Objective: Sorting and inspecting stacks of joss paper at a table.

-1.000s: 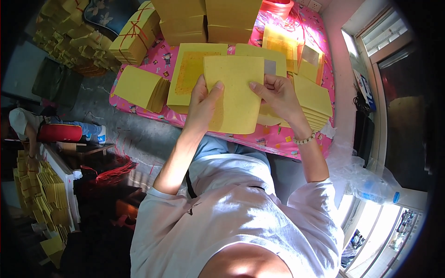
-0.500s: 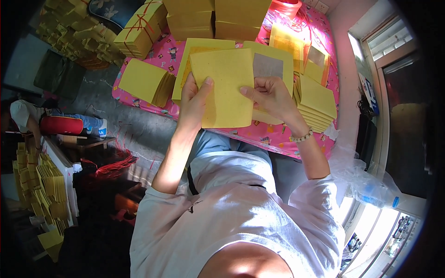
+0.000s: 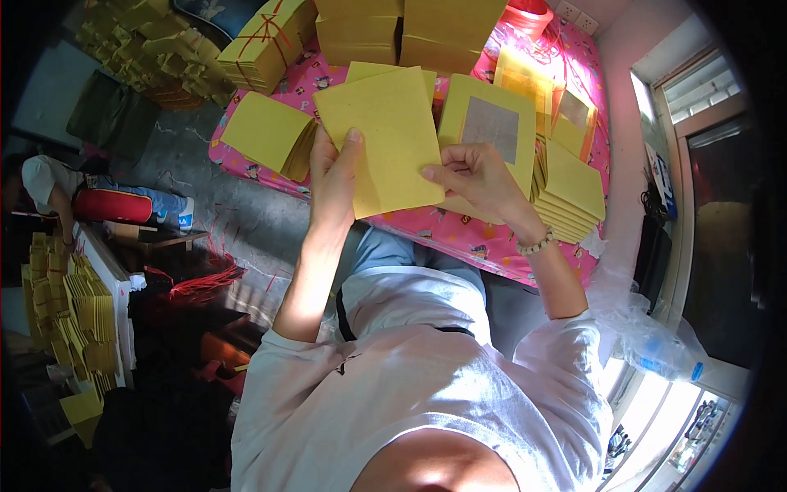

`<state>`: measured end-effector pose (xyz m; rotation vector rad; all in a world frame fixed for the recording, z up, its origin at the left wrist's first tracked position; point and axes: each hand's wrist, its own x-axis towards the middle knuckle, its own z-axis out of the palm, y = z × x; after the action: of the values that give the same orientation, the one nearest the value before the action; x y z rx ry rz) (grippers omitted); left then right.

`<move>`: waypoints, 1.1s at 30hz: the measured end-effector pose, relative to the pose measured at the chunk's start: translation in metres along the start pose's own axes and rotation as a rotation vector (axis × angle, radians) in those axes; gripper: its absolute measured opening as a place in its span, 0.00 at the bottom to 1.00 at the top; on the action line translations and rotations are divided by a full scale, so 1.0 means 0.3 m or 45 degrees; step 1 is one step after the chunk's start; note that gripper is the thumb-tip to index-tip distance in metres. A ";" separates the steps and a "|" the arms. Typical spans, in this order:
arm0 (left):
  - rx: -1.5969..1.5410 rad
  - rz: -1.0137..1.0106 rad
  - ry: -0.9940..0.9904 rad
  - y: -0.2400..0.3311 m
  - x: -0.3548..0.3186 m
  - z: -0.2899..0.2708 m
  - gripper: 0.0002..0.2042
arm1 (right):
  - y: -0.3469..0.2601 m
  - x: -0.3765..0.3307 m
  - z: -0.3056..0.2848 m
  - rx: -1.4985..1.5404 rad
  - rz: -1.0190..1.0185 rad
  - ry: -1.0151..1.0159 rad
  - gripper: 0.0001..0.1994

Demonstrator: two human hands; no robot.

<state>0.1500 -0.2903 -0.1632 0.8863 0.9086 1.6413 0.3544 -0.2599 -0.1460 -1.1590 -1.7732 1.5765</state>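
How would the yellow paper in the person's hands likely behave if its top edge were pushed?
The yellow paper would probably flex rather than flop: its upper part looks flat above the left hand and right hand. It is likely light, being held up near its sides. Its matte face suggests little slipperiness.

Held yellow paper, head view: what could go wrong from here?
1. The yellow paper is held only near its edges, by the left hand at the left and the right hand near the lower right corner; it might bend or slip if one grip loosens.
2. The loose yellow stack at left sits close to the front edge of the pink cover; a bump could knock pieces off.
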 end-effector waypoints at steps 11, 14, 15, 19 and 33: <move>-0.086 0.114 0.225 -0.008 -0.012 -0.056 0.17 | 0.007 0.036 0.038 -0.068 -0.132 0.009 0.12; -0.054 0.064 0.194 -0.015 -0.023 -0.076 0.16 | -0.040 0.076 0.056 -0.068 -0.215 0.058 0.14; -0.078 0.004 0.211 -0.012 -0.034 -0.072 0.16 | -0.050 0.104 0.059 0.045 -0.182 0.092 0.15; -0.105 0.019 0.239 -0.024 -0.042 -0.088 0.15 | -0.067 0.201 0.076 0.030 -0.144 0.110 0.13; -0.042 0.084 0.426 0.142 0.166 -0.450 0.14 | -0.174 0.633 0.290 -0.440 -0.415 -0.134 0.13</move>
<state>0.0022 -0.2693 -0.1796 0.6342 1.0842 1.8916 0.1718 -0.1461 -0.1460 -0.8816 -2.2365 1.1907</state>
